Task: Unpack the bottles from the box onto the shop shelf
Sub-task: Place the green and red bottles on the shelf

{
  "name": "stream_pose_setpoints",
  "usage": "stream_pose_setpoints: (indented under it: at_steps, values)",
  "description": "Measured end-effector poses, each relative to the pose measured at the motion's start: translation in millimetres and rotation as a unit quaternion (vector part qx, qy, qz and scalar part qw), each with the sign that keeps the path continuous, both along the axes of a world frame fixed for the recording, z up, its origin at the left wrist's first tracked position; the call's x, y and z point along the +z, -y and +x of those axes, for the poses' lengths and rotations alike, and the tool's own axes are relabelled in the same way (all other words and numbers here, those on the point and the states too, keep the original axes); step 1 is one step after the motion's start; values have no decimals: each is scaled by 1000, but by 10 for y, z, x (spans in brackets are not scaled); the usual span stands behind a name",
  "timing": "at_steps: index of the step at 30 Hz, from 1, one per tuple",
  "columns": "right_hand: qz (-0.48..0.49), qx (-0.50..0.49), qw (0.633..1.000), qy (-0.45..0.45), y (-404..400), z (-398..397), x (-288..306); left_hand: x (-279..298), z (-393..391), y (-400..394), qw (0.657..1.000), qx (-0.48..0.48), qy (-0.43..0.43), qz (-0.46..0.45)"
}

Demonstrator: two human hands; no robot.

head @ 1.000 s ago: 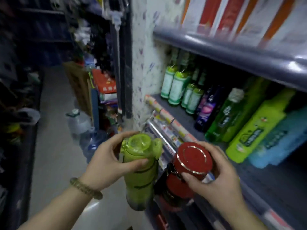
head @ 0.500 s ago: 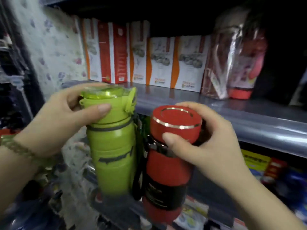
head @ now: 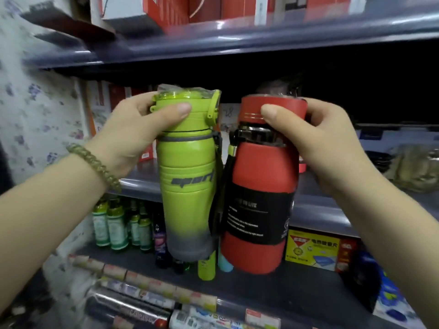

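Note:
My left hand [head: 133, 134] grips the lid of a lime-green sport bottle [head: 187, 186] with a grey base, held upright in the air. My right hand [head: 318, 148] clasps the red cap of a red bottle [head: 259, 176] with a black label and a black strap. The two bottles hang side by side, almost touching, in front of the middle grey shelf [head: 316, 210]. The box is out of view.
The upper shelf [head: 237, 41] carries red and white boxes. Small green bottles [head: 116, 224] and a yellow carton [head: 316, 248] stand on the lower shelf. Wrapped rolls [head: 147, 281] lie along its front edge. A wrapped item [head: 413, 167] sits at the middle shelf's right.
Both hands have lifted the bottles from down by the lower shelf up to the level of the middle shelf, and my view has tilted upward with them.

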State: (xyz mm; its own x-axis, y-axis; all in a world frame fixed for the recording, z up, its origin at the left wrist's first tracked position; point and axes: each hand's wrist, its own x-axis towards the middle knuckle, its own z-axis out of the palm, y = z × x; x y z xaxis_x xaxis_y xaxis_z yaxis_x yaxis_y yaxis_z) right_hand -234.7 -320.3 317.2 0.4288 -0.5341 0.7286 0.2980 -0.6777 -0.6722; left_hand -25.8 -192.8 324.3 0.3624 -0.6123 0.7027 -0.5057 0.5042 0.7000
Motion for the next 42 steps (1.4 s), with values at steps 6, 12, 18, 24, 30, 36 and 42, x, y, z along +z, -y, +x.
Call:
stream_pose_setpoints:
  at_steps: [6,12,18,24,30,36,42]
  values:
    - [27,-14,999,44,213,148,251,266,119,215,1000,-4,-5,0]
    - [77,6,994,79,359,429,450,475,287,316,999,7,-34,-18]
    - [39,-26,995,83,359,819,470,548,442,269,1000,13,3,-20]
    - [25,-24,996,78,333,1096,472,432,645,247,995,36,-69,-63]
    - [17,-29,997,67,368,1347,492,441,706,258,994,58,-71,-67]
    - [15,-27,997,68,419,1424,490,433,746,235,992,81,-58,-73]
    - [-7,-16,998,66,428,1423,497,519,657,33,983,81,78,-142]
